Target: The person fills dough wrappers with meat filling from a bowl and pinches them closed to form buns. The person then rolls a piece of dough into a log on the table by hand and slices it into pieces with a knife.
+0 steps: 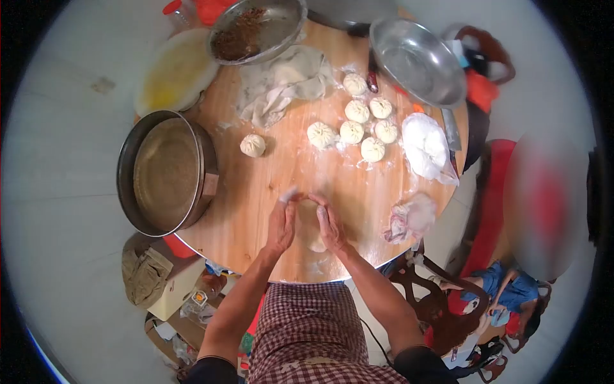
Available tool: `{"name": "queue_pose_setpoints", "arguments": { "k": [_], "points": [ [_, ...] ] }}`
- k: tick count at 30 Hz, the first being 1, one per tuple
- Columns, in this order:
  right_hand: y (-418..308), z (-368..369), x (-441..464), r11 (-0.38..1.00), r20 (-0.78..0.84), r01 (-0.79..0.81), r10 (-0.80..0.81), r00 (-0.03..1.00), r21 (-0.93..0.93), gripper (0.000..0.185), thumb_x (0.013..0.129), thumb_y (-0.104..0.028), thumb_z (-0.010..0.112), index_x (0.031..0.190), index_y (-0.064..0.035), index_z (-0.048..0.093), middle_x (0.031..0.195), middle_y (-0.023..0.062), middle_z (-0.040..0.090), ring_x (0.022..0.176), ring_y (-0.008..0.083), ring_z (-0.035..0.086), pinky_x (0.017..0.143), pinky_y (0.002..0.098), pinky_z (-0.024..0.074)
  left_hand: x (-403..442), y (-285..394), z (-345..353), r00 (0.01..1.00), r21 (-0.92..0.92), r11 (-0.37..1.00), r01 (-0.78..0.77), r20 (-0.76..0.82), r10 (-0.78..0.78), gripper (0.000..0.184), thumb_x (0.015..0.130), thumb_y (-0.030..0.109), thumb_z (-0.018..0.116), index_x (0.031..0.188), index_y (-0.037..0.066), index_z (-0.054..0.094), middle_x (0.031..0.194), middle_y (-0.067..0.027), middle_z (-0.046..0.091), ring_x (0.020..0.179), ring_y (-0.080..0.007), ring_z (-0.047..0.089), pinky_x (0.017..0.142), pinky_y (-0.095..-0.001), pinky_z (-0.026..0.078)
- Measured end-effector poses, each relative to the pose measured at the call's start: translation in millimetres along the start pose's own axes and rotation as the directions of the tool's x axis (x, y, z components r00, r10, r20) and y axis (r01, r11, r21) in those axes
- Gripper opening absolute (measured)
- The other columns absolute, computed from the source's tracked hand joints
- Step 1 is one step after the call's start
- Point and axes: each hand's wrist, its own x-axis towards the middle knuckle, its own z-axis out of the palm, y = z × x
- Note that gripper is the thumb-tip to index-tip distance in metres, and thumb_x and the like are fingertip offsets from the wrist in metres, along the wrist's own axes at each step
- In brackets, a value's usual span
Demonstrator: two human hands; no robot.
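My left hand (pixel 282 224) and my right hand (pixel 329 225) curve around a pale piece of dough (pixel 316 242) near the front of the round wooden table (pixel 243 217). Their fingertips come together at its far side. Part of the dough is hidden between the palms. Something white shows at the tips of my left fingers. Beyond my hands, a pleated bun (pixel 252 146) sits by itself to the left. Several more pleated buns (pixel 352 132) stand in a group farther back, with flour around them.
A deep round pan (pixel 206 166) stands at the left edge. At the back are a bowl of brown filling (pixel 220 48), a crumpled cloth (pixel 256 109) and a metal basin (pixel 441 89). A white plastic bag (pixel 422 147), a knife (pixel 451 128) and a crumpled bag (pixel 409 219) lie right.
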Motion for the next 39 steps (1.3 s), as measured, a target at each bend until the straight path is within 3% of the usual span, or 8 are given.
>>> {"name": "queue_pose_setpoints", "arguments": {
  "k": [3,5,7,10,15,23,37,39],
  "points": [
    [8.6,-14.8,-7.2,0.976,0.011,0.046,-0.050,0.999,0.212,0.045,0.110,-0.031,0.033,0.136,0.0021,0.051,0.137,0.0149,0.056,0.133,0.0273,0.050,0.116,0.0402,0.0337,-32.8,-17.2,7.8,0.984,0.145,0.976,-0.162,0.095,0.149,0.050,0.109,0.037,0.040,0.143,0.003,0.049,0.137,-0.0193,0.058,0.127,-0.0356,0.056,0.109,-0.0407,0.042],
    [-3.4,-26.4,-16.5,0.388,0.026,-0.191,0.392,0.919,0.902,0.049,0.109,-0.035,0.038,0.136,0.0033,0.051,0.135,0.0154,0.058,0.130,0.0269,0.053,0.116,0.0405,0.0339,-44.4,-23.5,19.8,0.992,0.083,0.989,-0.120,0.058,0.115,0.053,0.108,0.040,0.040,0.143,0.002,0.050,0.142,-0.0202,0.054,0.131,-0.0354,0.054,0.112,-0.0409,0.039],
    [-1.2,-25.7,-26.7,0.568,-0.114,-0.204,0.474,0.873,0.797,0.043,0.107,-0.032,0.045,0.134,0.0001,0.054,0.133,0.0161,0.061,0.127,0.0288,0.056,0.112,0.0417,0.0389,-48.1,-33.8,32.2,0.990,-0.014,1.000,-0.012,-0.140,0.009,0.060,0.110,0.045,0.035,0.143,-0.002,0.048,0.138,-0.0139,0.058,0.126,-0.0247,0.053,0.108,-0.0366,0.041],
    [-8.5,9.6,-51.3,0.916,-0.304,-0.261,0.166,0.938,-0.305,0.036,0.095,-0.006,0.062,0.130,-0.0031,0.057,0.123,0.0145,0.062,0.118,0.0227,0.059,0.097,0.0348,0.0488,-45.2,-24.8,47.8,0.976,-0.047,0.987,0.155,-0.144,-0.161,0.061,0.109,0.046,0.037,0.140,-0.005,0.050,0.135,-0.0135,0.059,0.122,-0.0213,0.055,0.106,-0.0366,0.043],
    [-38.8,24.9,-46.0,0.993,-0.329,-0.107,0.086,0.940,-0.048,0.045,0.084,0.009,0.065,0.127,-0.0012,0.058,0.122,0.0160,0.062,0.115,0.0305,0.061,0.098,0.0389,0.0498,-25.9,13.1,23.8,0.927,-0.763,0.646,0.027,-0.223,-0.301,0.046,0.110,0.035,0.041,0.124,-0.004,0.060,0.100,-0.0096,0.070,0.093,-0.0152,0.065,0.088,-0.0318,0.052],
    [-46.0,6.2,-52.3,0.970,-0.237,0.023,-0.082,0.968,-0.243,0.037,0.092,0.003,0.050,0.128,-0.0001,0.057,0.128,0.0217,0.059,0.119,0.0403,0.058,0.103,0.0455,0.0461,-25.4,-3.4,40.5,0.936,0.325,0.944,-0.060,-0.311,0.166,0.049,0.093,-0.002,0.062,0.140,0.000,0.047,0.122,-0.0204,0.059,0.114,-0.0342,0.057,0.098,-0.0417,0.047],
    [-4.0,52.1,47.0,0.629,0.006,0.122,-0.183,0.983,-0.768,0.022,0.095,-0.025,0.060,0.110,-0.0079,0.061,0.103,0.0120,0.059,0.100,0.0304,0.059,0.087,0.0443,0.0452,10.5,-44.0,1.7,0.940,0.727,0.686,0.036,-0.258,0.224,0.035,0.100,0.018,0.052,0.131,0.000,0.057,0.110,-0.0166,0.063,0.106,-0.0329,0.057,0.093,-0.0450,0.043],
    [0.0,33.6,53.2,0.941,-0.103,0.028,-0.067,0.992,-0.338,0.025,0.100,-0.028,0.054,0.110,-0.0070,0.062,0.103,0.0122,0.061,0.101,0.0289,0.060,0.090,0.0422,0.0454,14.1,-37.8,2.8,0.890,-0.041,0.988,0.146,-0.432,-0.149,0.035,0.108,0.025,0.045,0.130,0.000,0.057,0.101,-0.0138,0.065,0.095,-0.0238,0.061,0.082,-0.0364,0.046]
  ]
}}
